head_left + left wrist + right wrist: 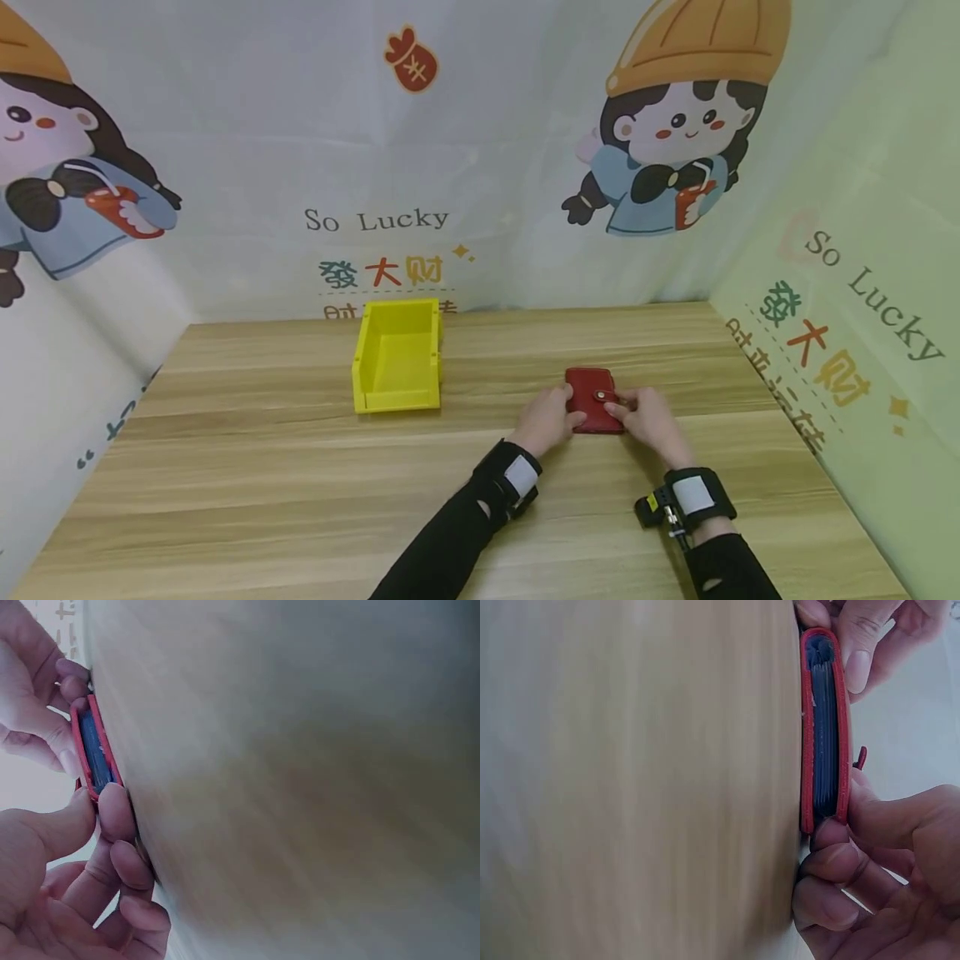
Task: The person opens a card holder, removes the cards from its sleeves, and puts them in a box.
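A red card holder (591,401) with a snap strap (602,396) lies on the wooden table, its cover facing up. Seen edge-on in the right wrist view, the card holder (826,727) has a stack of dark blue sleeves (824,742) between its covers, and the strap's tip (862,757) stands out from the upper cover. My left hand (546,418) pinches its left edge, thumb on top of the cover. On the right edge, beside the strap, my right hand (651,423) pinches it between thumb and fingers. In the left wrist view the card holder (96,750) sits between both hands' fingertips.
A yellow plastic bin (397,358) stands on the table (262,475) to the left, near the back edge. Behind the table rises a printed cloth backdrop (487,150), with further cloth along both sides. Both wrists wear black straps with camera mounts (660,507).
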Demonstrator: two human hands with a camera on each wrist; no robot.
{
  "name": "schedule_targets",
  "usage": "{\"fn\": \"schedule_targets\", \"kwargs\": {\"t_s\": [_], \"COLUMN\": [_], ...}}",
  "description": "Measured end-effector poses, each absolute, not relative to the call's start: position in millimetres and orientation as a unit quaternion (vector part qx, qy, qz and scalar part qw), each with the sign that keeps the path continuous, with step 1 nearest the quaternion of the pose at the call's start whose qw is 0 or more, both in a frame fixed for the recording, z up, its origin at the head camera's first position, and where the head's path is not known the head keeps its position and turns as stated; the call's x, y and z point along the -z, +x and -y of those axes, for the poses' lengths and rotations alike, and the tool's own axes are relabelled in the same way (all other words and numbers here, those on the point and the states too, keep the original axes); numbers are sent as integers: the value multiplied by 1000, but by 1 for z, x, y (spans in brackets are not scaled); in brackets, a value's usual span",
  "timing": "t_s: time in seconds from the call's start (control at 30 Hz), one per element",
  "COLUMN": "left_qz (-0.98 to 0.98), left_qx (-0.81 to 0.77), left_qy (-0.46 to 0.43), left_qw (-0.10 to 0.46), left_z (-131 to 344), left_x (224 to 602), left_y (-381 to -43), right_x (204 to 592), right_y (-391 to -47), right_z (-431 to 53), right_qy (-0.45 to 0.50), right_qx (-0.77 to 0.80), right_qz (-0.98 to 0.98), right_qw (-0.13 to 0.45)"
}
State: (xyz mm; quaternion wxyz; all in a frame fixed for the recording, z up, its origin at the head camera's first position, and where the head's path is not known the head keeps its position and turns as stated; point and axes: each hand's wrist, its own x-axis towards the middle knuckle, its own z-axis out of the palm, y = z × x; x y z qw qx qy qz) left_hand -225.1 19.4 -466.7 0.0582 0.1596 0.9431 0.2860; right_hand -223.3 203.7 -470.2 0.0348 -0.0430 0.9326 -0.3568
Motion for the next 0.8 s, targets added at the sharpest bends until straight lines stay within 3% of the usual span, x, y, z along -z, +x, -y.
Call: {"fn": "schedule_targets", "kwargs": {"t_s": [0.27, 0.8], "left_qz": [-879, -842], "left_qx": [-430, -483], "left_qy": [168, 132], "left_qw": [122, 200], "left_z": [7, 38], "left_x": [474, 471], "left_y": [-222, -211], "right_x": [478, 472], "right_y": [-217, -205], "right_z": [-191, -163], "right_qy": [-47, -68], "right_qx": [388, 391], "right_qz": [-920, -916], "right_qw": [39, 48]}}
